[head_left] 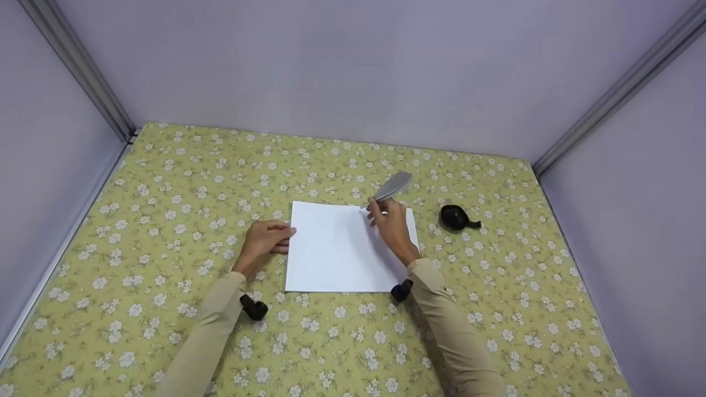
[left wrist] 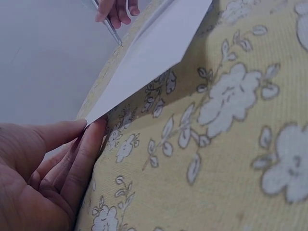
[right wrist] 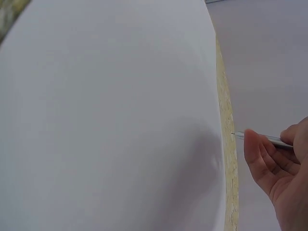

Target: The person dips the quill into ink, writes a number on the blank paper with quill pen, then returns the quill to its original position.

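A white sheet of paper [head_left: 336,248] lies on the flowered cloth, its left edge pinched between the thumb and fingers of my left hand [head_left: 265,241]. In the left wrist view the paper's edge [left wrist: 149,72] is lifted off the cloth at that side. Over the upper right part of the sheet, my right hand [head_left: 392,223] holds a quill pen [head_left: 394,184] with a grey feather that slants up and right. The pen's fine tip [right wrist: 236,134] points left, close over the paper's far edge. A shadow of the hand falls on the paper.
To the right of the paper sits a small black round pot [head_left: 454,218] with a short stem pointing right. Yellow cloth with white flowers [head_left: 182,242] covers the table. Pale walls [head_left: 353,71] enclose the back and both sides, with metal posts at the corners.
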`<state>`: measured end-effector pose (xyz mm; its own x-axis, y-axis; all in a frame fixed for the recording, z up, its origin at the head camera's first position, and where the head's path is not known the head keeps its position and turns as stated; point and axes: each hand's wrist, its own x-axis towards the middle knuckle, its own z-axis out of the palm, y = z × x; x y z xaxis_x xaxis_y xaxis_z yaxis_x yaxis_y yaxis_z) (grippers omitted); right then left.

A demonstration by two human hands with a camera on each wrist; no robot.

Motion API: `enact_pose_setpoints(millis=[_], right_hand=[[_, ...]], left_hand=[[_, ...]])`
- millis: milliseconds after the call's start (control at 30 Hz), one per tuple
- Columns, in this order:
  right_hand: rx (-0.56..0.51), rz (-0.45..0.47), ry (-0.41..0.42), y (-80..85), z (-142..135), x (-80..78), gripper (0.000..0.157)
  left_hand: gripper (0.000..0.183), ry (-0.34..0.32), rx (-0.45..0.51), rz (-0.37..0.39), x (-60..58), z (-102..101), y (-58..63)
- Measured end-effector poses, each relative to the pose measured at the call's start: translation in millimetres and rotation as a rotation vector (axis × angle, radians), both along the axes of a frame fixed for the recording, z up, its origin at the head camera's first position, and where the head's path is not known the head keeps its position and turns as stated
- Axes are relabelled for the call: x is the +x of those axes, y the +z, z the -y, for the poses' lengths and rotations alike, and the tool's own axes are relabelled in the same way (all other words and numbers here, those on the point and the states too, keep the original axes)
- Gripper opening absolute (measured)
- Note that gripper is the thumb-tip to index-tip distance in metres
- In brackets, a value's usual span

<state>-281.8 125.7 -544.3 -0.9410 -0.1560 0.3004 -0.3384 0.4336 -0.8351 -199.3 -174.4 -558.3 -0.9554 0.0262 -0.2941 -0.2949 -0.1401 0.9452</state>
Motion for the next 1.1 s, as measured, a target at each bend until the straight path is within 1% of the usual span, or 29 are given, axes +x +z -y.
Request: enact_pose_setpoints(millis=[67, 233, 367, 567, 800, 933, 1033, 1100], right_hand=[[-0.002, 0.004, -0.01, 0.3, 1.8, -0.7, 0.026], [-0.011, 0.011, 0.002, -1.0, 7.4, -1.3, 0.023], [0.013, -0.002, -0.009, -1.8, 10.9, -1.3, 0.023], [0.047, -0.02, -0.047, -2.5, 11.2, -1.7, 0.022], [0.101, -0.024, -0.065, -6.0, 8.6, -1.4, 0.021], [0.104, -0.016, -0.056, -6.2, 9.2, -1.6, 0.024], [0.11, -0.017, -0.048, -5.7, 9.9, -1.7, 0.025], [0.113, -0.021, -0.046, -5.2, 10.5, -1.7, 0.024]], left_hand=[[0.025, 0.003, 0.001, -0.002, 0.0, -0.4, 0.1], [0.025, 0.017, -0.004, 0.012, 1.3, 1.5, 0.3], [0.024, 0.026, -0.003, 0.023, 1.3, 2.3, 1.1], [0.027, 0.037, -0.06, 0.019, -0.4, -1.3, 3.0], [0.028, 0.02, -0.06, -0.008, 0.0, -3.5, 0.4], [0.028, 0.018, -0.106, -0.015, 0.7, -2.5, 0.6], [0.03, 0.011, -0.118, -0.025, 1.4, -1.5, 1.5], [0.03, 0.01, -0.107, -0.03, 1.4, -1.0, 1.2]])
